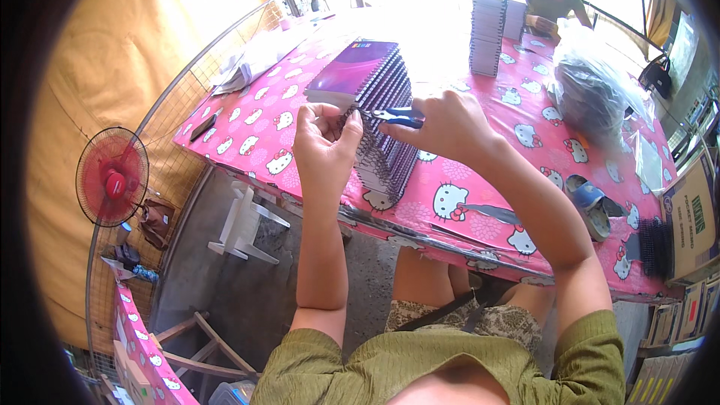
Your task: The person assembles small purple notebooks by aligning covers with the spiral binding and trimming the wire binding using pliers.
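Observation:
A tall stack of spiral-bound notebooks (357, 67) with purple-pink covers stands on the table, black coils along its right side. At the near corner of the top notebook, my left hand (328, 139) is closed, thumb and forefinger pinching by the end of the coil. My right hand (459, 124) grips pliers (403, 115) with dark blue handles. Their jaws meet the coil end beside my left thumb tip; whether they are closed on the wire is too small to tell.
A pink patterned cloth covers the table (480, 157). Another notebook stack (487, 34) stands farther back, near a seated person (553, 0). To the right are a plastic bag (592, 94), a blue roll-like item (585, 195) and a cardboard box (688, 217). A red fan (114, 176) stands left.

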A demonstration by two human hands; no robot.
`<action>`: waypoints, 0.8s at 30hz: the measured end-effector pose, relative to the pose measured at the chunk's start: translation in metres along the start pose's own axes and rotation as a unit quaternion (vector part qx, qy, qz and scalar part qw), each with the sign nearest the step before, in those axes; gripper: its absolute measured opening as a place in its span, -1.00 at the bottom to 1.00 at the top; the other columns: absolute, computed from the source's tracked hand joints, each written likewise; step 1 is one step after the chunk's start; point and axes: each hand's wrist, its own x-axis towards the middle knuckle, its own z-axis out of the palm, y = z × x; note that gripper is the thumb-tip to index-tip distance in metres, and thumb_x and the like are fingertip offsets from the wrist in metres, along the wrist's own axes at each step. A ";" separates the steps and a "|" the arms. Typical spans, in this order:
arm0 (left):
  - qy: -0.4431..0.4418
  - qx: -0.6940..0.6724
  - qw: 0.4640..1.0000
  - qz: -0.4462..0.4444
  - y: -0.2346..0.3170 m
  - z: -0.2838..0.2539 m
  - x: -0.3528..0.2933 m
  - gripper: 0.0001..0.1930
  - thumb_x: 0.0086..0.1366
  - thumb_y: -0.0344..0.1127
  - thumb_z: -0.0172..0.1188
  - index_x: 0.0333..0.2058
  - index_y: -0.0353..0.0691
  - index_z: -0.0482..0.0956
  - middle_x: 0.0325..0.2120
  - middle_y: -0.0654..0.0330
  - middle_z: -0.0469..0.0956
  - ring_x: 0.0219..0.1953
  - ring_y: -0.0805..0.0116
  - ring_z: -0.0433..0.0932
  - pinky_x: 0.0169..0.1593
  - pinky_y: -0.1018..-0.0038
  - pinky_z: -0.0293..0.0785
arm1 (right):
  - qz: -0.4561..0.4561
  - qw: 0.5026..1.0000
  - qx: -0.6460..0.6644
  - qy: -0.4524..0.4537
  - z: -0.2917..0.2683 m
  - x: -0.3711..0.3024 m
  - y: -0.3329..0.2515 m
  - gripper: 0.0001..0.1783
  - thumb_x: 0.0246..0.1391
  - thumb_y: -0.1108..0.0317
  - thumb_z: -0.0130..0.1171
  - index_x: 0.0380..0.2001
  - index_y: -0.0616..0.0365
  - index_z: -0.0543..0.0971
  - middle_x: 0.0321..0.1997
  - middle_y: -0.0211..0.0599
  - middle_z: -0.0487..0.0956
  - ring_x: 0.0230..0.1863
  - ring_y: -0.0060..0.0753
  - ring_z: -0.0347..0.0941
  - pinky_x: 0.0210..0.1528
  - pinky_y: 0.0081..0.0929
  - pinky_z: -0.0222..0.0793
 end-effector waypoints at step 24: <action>-0.016 0.026 0.998 -0.056 -0.001 0.001 -0.007 -0.65 0.09 -0.41 0.34 -0.27 -0.33 0.34 -0.51 0.17 0.52 -0.61 0.61 0.39 -0.65 0.66 0.29 | -0.050 0.992 -0.006 0.116 0.035 -0.010 0.017 -0.28 -0.05 -0.34 0.09 -0.60 0.24 0.55 -0.61 -0.12 0.52 -0.55 -0.13 0.53 -0.46 -0.26 0.43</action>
